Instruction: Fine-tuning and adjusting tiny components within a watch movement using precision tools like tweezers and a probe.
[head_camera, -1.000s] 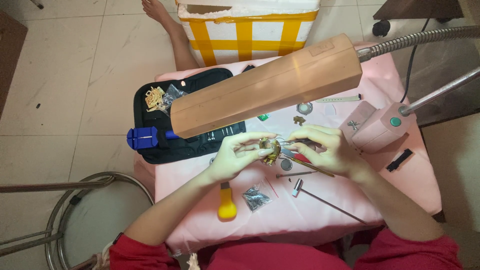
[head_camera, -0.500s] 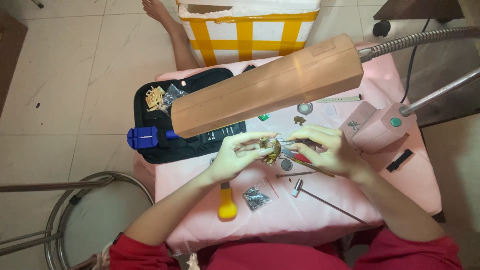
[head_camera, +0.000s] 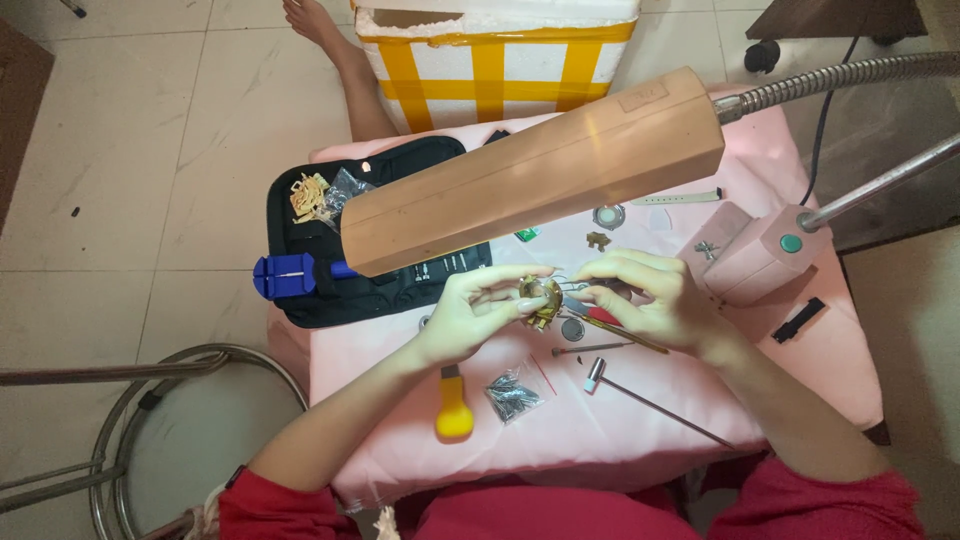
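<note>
Left hand (head_camera: 468, 318) pinches gold watch (head_camera: 541, 295); right hand (head_camera: 655, 298) touches it.

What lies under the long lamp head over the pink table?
Below the lamp head, a black tool pouch shows at its left and lower edges, with a blue tool on it. The pouch's middle and the tablecloth there are covered.

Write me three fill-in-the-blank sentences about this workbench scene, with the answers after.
1. The left hand holds a small ____-coloured round metal watch case.
2. The yellow-handled tool lies on a ____ tablecloth.
3. The small metal hammer lies nearest the ____ hand.

Answers: gold; pink; right
</note>
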